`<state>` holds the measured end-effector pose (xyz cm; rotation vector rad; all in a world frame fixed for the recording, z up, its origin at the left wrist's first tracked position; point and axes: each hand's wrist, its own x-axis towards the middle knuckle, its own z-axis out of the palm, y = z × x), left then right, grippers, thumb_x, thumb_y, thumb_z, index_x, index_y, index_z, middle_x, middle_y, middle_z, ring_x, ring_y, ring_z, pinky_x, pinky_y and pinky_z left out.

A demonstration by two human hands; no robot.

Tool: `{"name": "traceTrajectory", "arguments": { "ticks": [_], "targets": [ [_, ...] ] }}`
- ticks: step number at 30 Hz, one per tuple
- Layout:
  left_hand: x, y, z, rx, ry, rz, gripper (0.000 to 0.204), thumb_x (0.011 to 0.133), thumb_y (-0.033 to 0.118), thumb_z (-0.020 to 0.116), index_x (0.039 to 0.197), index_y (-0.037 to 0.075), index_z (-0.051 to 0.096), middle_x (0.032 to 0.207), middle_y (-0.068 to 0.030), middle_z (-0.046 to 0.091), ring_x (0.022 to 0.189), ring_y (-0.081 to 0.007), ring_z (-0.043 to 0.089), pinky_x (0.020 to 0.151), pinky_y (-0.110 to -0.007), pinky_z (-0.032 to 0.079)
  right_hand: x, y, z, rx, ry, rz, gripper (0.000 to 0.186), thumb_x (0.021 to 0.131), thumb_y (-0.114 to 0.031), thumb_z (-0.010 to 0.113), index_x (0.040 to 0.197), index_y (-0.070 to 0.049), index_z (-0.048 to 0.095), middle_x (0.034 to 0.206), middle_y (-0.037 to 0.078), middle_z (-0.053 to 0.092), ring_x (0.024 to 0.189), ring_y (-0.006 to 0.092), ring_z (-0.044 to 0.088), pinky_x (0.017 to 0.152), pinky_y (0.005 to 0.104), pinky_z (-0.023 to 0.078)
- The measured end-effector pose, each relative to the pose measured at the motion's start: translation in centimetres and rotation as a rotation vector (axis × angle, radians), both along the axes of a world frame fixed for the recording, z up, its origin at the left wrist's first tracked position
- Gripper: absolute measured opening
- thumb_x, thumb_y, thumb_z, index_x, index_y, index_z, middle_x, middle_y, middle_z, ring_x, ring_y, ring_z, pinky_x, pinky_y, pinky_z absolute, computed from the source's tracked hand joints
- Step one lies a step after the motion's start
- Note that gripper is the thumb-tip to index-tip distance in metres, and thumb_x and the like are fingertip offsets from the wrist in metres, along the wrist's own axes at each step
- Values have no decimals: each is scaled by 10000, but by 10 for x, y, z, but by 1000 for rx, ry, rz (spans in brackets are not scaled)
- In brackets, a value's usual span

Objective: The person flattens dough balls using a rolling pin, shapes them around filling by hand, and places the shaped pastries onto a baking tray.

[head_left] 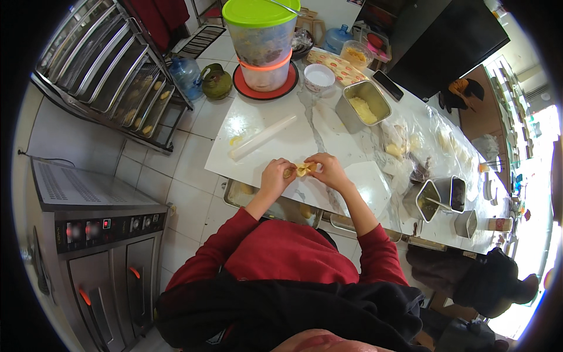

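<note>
Just above the near edge of the marble-patterned table (234, 117), I hold a small piece of yellow dough (304, 169) between both hands. My left hand (278, 177) pinches its left side, and my right hand (328, 171) grips the right side. The dough looks folded, with uneven edges; my fingers cover part of it. Beyond my left hand lies a pale rolling pin (264, 138), slanting across the tabletop. A small yellow smear (236, 141) shows next to the pin. To the right of my right hand is a white board or sheet (369, 185).
A metal tin with shredded pale-yellow filling (363, 110) stands beyond my right hand. Plastic sheeting (440, 138) covers dough pieces rightward, near metal containers (423, 202). Stacked tubs (263, 47) stand at the back. A tray rack (117, 70) and oven (105, 234) are left. People (487, 281) are at right.
</note>
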<state>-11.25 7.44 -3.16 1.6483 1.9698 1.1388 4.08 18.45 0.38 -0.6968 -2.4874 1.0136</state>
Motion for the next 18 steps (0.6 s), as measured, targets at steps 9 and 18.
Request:
{"name": "traceTrajectory", "arguments": {
  "ticks": [9,18],
  "targets": [
    [8,7,-13,92,29,-39,186,641,98,707,804,47,634,772,-78,588,722,-256,559,658,-334,456,0,-6,-25,-87,-23,-54,180,663,3,679,841,0,652,879,109,620,731,209,635,660,271,517],
    [10,10,-1,50,30,-39,60,692,79,654,743,50,646,752,-86,579,727,-265,556,663,-348,450,-2,-4,-28,-61,35,-88,139,658,4,675,795,-19,663,769,102,628,688,208,610,624,286,504]
  ]
}}
